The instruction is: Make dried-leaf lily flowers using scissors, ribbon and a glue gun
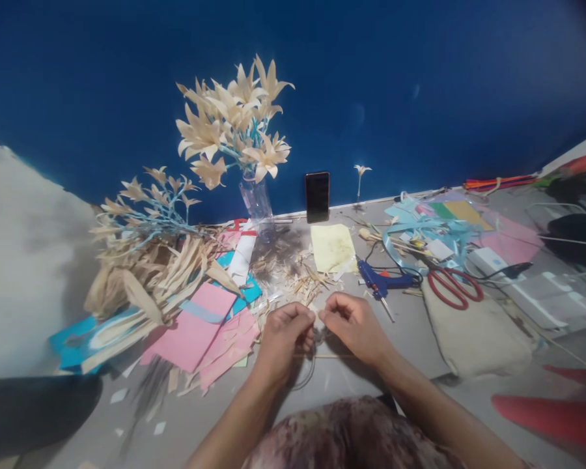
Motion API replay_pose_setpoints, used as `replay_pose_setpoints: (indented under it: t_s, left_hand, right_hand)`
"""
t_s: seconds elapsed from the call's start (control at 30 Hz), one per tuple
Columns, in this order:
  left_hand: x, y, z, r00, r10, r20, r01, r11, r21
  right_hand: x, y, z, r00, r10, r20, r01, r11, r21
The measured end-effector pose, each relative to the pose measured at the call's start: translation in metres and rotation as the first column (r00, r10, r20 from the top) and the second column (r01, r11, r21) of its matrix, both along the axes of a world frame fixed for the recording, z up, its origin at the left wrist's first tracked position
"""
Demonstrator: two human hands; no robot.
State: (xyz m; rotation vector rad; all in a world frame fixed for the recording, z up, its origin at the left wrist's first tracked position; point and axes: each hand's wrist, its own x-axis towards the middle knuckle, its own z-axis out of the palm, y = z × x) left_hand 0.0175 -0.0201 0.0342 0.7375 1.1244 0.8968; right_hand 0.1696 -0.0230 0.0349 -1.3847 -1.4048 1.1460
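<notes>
My left hand [289, 335] and my right hand [352, 324] meet near the table's front edge, thumbs and forefingers pinched almost tip to tip. Something small and pale seems to sit between the fingertips, too small to name. A thin curved wire [306, 379] hangs just below my left hand; whether I hold it is hidden. Dried husk scraps [308, 281] lie just beyond my fingers. Right of them rests a blue glue gun [383, 281], its nozzle toward me. A yellow paper sheet [332, 247] lies behind my right hand.
A clear vase [258, 205] holds cream husk flowers [239, 120]; a phone [317, 197] leans on the blue wall. Left are dried husks [170, 273] and pink paper [200, 326]. Right are red-handled scissors [454, 288] on a beige cloth [473, 339], blue ribbon [395, 244] and a power strip [537, 296].
</notes>
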Motion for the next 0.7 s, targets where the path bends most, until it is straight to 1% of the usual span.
replay_pose_setpoints:
  t_s: [0.17,0.4,0.57,0.7]
  left_hand:
    - [0.0003,0.0,0.0,1.0,0.008,-0.008,-0.008,0.999,0.04]
    - [-0.0001,0.001,-0.004,0.994,0.08,0.07,-0.085,0.994,0.074]
    - [0.0011,0.0013,-0.0053,0.992,0.088,0.094,-0.099,0.987,0.124]
    - [0.0017,-0.0004,-0.0045,0.993,0.078,0.092,-0.091,0.985,0.148]
  right_hand:
    - [0.0001,-0.0008,0.0003,1.0,0.002,-0.007,-0.002,1.0,-0.007]
    - [0.002,-0.0026,0.0049,0.993,0.012,-0.12,-0.016,0.999,-0.037]
    - [0.0004,-0.0029,0.0033,0.985,0.057,-0.163,-0.062,0.998,-0.026]
    - [-0.0038,-0.0034,0.0007,0.986,0.04,-0.159,-0.042,0.999,-0.01]
